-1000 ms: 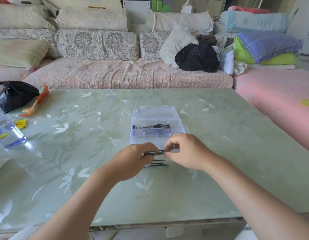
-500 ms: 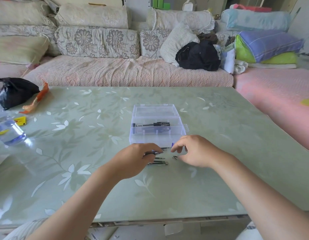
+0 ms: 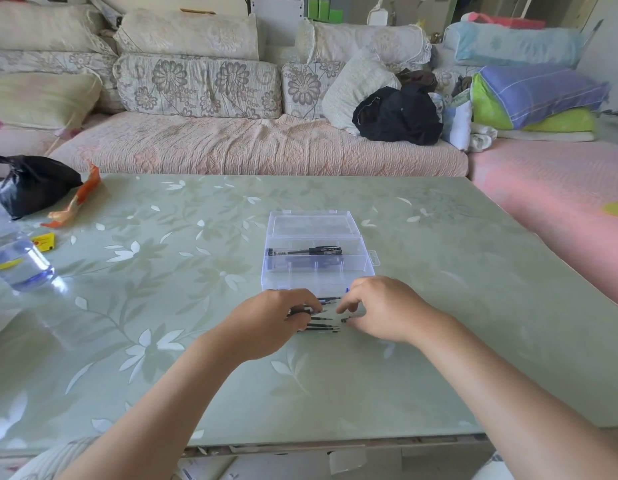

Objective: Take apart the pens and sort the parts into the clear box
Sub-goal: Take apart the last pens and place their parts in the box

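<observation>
Green table (image 3: pixel 162 306), sofa behind. Left hand (image 3: pixel 276 323) fingers pinch a black pen part (image 3: pixel 300 311); right hand (image 3: pixel 380 306) fingers curled loosely, empty, over a small part (image 3: pixel 345 320). Refills (image 3: pixel 319 327) between fingertips, box (image 3: pixel 318 268) just beyond.

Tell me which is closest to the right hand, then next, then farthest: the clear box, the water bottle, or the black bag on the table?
From the right hand:
1. Clear box, just beyond the fingers, mid-table.
2. Water bottle, far off at the table's left edge.
3. Black bag, back-left corner, farthest.
</observation>
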A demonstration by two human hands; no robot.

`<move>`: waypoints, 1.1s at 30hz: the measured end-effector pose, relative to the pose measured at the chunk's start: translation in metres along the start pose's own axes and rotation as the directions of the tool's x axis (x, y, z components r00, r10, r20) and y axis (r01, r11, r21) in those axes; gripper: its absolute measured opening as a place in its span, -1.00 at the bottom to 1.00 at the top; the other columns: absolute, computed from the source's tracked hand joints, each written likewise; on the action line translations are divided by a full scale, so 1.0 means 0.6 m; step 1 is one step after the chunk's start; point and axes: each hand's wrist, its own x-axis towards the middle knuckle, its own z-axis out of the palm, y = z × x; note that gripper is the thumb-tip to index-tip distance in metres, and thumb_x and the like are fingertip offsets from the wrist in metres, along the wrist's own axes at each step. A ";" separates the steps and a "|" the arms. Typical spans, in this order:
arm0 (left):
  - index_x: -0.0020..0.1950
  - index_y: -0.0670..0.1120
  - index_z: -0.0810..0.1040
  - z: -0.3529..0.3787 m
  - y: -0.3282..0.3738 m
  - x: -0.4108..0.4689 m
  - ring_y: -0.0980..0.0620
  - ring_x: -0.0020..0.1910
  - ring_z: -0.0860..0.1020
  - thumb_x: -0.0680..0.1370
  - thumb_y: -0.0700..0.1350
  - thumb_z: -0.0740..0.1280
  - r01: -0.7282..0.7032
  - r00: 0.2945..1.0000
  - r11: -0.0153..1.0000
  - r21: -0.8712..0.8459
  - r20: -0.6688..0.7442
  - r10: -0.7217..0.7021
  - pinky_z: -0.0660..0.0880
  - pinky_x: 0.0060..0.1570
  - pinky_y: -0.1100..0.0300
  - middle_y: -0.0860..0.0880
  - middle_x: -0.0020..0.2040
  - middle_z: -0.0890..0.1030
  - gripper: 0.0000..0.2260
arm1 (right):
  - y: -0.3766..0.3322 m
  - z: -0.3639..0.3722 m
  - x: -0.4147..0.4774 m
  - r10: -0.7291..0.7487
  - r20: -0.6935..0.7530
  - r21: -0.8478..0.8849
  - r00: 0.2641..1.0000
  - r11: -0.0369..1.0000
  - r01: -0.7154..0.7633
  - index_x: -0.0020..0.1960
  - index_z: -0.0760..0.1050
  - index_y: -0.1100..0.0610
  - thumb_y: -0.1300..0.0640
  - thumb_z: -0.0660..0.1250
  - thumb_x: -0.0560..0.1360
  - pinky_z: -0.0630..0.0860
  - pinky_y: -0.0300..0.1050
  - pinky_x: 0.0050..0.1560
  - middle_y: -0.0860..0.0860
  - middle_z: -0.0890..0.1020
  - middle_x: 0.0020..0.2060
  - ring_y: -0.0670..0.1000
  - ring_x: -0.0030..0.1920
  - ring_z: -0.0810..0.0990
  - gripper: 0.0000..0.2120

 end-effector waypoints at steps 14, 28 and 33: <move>0.10 0.26 0.53 -0.004 -0.002 0.000 0.26 -0.39 0.46 0.58 -0.05 0.23 -0.036 0.999 0.999 -0.010 -0.023 0.036 0.30 -0.35 0.33 0.17 -0.20 0.60 -0.78 | -0.022 -0.009 -0.006 0.050 -0.126 0.334 0.991 0.943 -0.005 -0.15 0.63 -0.10 0.07 0.44 0.43 0.30 -0.35 -0.30 -0.49 0.50 -0.35 -0.29 -0.33 0.47 -0.93; 0.07 0.18 0.57 -0.001 -0.002 0.000 0.27 -0.36 0.47 0.56 -0.06 0.26 -0.039 0.999 0.995 -0.089 -0.026 0.037 0.35 -0.32 0.34 0.20 -0.23 0.61 -0.82 | -0.038 -0.001 -0.010 0.019 -0.121 0.460 0.992 0.887 0.039 -0.13 0.65 -0.09 0.09 0.47 0.42 0.33 -0.39 -0.37 -0.33 0.60 -0.28 -0.16 -0.40 0.41 -0.92; 0.00 0.07 0.60 -0.004 -0.006 -0.001 0.25 -0.42 0.45 0.56 -0.01 0.28 -0.042 0.999 0.997 -0.061 -0.013 0.041 0.35 -0.39 0.41 0.11 -0.19 0.65 -0.89 | -0.041 0.006 -0.010 0.007 -0.138 0.456 0.990 0.888 0.057 -0.13 0.65 -0.08 0.09 0.46 0.43 0.35 -0.36 -0.37 -0.29 0.62 -0.25 -0.15 -0.40 0.43 -0.93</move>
